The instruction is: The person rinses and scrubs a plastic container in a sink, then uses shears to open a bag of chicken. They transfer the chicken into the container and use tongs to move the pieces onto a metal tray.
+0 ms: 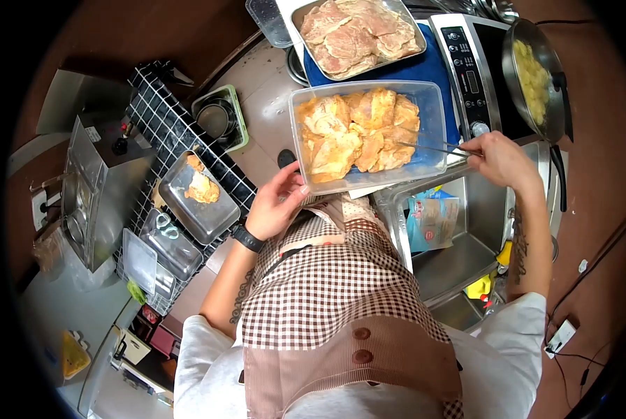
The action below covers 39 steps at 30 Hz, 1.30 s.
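A clear plastic container [436,112] holds several pieces of yellow-orange marinated meat [372,133]. My left hand [277,204] grips its near left corner, thumb against the wall and fingers at the outer side. From the right, my right hand [500,159] is closed round a thin metal utensil [439,149], whose tip reaches over the rim to the meat; its exact kind I cannot make out. Just beyond the container stands a metal tray [422,47] of pale raw meat slices [358,35].
An induction cooker [472,77] is at the right, with a frying pan [561,98] of yellow food chunks. Below it is a steel sink [477,230] holding a blue packet [432,220]. Leftward, a metal tray [219,223] with meat remnants sits on a checked surface [142,115].
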### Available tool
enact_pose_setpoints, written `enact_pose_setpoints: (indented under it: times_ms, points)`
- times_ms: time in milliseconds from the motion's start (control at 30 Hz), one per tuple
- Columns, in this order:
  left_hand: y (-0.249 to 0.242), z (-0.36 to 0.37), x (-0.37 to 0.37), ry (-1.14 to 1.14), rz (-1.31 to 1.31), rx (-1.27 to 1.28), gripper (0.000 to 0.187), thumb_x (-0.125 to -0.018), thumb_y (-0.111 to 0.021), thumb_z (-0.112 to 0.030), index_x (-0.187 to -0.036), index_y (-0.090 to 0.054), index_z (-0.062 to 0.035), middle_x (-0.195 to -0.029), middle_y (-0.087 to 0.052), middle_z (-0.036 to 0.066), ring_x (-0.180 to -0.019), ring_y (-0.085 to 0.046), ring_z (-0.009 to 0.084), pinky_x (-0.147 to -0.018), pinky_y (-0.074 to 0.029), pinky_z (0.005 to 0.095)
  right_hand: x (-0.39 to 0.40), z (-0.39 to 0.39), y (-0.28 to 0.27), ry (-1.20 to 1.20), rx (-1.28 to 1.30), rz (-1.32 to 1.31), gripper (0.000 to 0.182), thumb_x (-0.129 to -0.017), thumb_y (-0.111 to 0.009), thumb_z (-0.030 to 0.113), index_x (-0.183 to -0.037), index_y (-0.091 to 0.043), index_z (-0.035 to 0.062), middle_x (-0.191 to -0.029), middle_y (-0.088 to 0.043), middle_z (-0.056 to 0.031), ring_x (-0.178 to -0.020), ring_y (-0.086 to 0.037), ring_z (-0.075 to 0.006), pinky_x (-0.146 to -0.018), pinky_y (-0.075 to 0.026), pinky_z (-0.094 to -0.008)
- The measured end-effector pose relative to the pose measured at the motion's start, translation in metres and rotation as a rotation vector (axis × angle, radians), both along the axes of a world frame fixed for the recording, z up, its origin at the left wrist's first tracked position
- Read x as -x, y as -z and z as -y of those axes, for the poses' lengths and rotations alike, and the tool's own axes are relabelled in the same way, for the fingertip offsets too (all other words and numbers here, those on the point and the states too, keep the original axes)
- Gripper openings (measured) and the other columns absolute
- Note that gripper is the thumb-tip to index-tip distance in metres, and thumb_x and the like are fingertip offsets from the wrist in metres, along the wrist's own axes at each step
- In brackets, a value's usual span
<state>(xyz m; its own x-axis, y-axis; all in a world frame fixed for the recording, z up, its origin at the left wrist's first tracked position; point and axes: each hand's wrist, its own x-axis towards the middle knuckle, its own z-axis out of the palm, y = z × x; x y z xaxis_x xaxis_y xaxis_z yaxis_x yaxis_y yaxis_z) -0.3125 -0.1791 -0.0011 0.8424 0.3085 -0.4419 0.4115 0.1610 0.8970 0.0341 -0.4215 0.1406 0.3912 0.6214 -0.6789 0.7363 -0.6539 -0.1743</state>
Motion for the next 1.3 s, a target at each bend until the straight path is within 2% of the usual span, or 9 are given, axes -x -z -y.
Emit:
enact_pose_setpoints:
  times_ms: [267,533,833,933,1033,1067,1167,1200,1300]
  points:
    - [0.003,0.003,-0.001,-0.045,-0.019,-0.041,0.050,-0.095,-0.068,-0.017,-0.138,-0.052,0.0009,-0.101,-0.067,0.005,-0.087,-0.064,0.0114,-0.082,-0.053,0.0267,0.003,-0.016,-0.047,0.074,0.156,0.150,0.026,-0.085,-0.062,0.015,-0.104,-0.072,0.0010,-0.090,-0.070,-0.0229,-0.089,-0.067,-0.0387,-0.082,-0.053,-0.0440]
    - [0.008,0.001,-0.002,-0.065,-0.044,-0.032,0.048,-0.094,-0.069,-0.014,-0.137,-0.054,0.0007,-0.097,-0.067,0.005,-0.089,-0.064,0.0111,-0.082,-0.053,0.0268,0.022,-0.014,0.019,0.339,0.085,0.107,0.027,-0.089,-0.059,0.018,-0.107,-0.071,0.0014,-0.096,-0.070,-0.0230,-0.099,-0.067,-0.0371,-0.088,-0.052,-0.0440]
    - [0.013,-0.003,-0.007,-0.070,-0.066,-0.015,0.050,-0.093,-0.071,-0.014,-0.136,-0.053,0.0030,-0.095,-0.066,0.004,-0.087,-0.063,0.0109,-0.081,-0.053,0.0265,0.037,-0.006,-0.019,0.226,0.077,0.346,0.029,-0.089,-0.056,0.015,-0.108,-0.072,0.0012,-0.102,-0.071,-0.0219,-0.096,-0.068,-0.0379,-0.090,-0.052,-0.0460]
    - [0.016,-0.002,-0.007,-0.090,-0.048,-0.014,0.051,-0.092,-0.071,-0.014,-0.136,-0.053,0.0035,-0.095,-0.066,0.004,-0.086,-0.063,0.0109,-0.081,-0.052,0.0263,0.056,-0.004,-0.019,0.185,-0.118,0.366,0.030,-0.091,-0.055,0.018,-0.110,-0.070,0.0004,-0.102,-0.070,-0.0224,-0.095,-0.068,-0.0387,-0.087,-0.052,-0.0464]
    - [0.013,0.000,-0.007,-0.087,-0.059,-0.016,0.051,-0.092,-0.071,-0.014,-0.136,-0.052,0.0035,-0.094,-0.066,0.004,-0.085,-0.063,0.0105,-0.081,-0.052,0.0262,0.047,0.000,0.007,0.336,-0.160,0.020,0.030,-0.091,-0.056,0.018,-0.112,-0.069,0.0004,-0.100,-0.070,-0.0219,-0.094,-0.067,-0.0395,-0.083,-0.053,-0.0456]
    - [0.016,0.000,-0.007,-0.093,-0.058,-0.012,0.051,-0.092,-0.071,-0.014,-0.137,-0.052,0.0035,-0.094,-0.066,0.004,-0.084,-0.063,0.0104,-0.081,-0.052,0.0261,0.041,0.003,0.025,0.402,-0.180,-0.056,0.028,-0.092,-0.060,0.020,-0.110,-0.069,0.0002,-0.084,-0.071,-0.0157,-0.077,-0.070,-0.0313,-0.067,-0.054,-0.0408]
    - [0.016,0.000,-0.008,-0.087,-0.046,-0.022,0.052,-0.092,-0.071,-0.014,-0.137,-0.052,0.0036,-0.093,-0.066,0.003,-0.084,-0.062,0.0101,-0.080,-0.052,0.0260,0.032,-0.007,0.048,0.753,-0.110,-0.347,0.029,-0.093,-0.063,0.023,-0.110,-0.068,0.0004,-0.069,-0.064,-0.0075,-0.056,-0.063,-0.0182,-0.052,-0.050,-0.0343]
    - [0.015,0.000,-0.008,-0.078,-0.040,-0.029,0.052,-0.092,-0.071,-0.014,-0.137,-0.051,0.0037,-0.093,-0.066,0.003,-0.083,-0.062,0.0100,-0.080,-0.052,0.0259,0.034,-0.006,0.048,0.805,-0.143,-0.378,0.021,-0.098,-0.059,0.019,-0.107,-0.067,0.0019,-0.060,-0.049,0.0037,-0.041,-0.046,-0.0064,-0.037,-0.035,-0.0243]
    - [0.020,-0.001,-0.006,-0.102,-0.048,0.015,0.052,-0.092,-0.071,-0.013,-0.137,-0.051,0.0037,-0.093,-0.065,0.003,-0.084,-0.062,0.0100,-0.080,-0.052,0.0256,0.028,-0.001,0.032,0.843,-0.051,-0.328,0.027,-0.095,-0.062,0.023,-0.108,-0.067,0.0000,-0.061,-0.054,-0.0020,-0.042,-0.052,-0.0118,-0.038,-0.040,-0.0284]
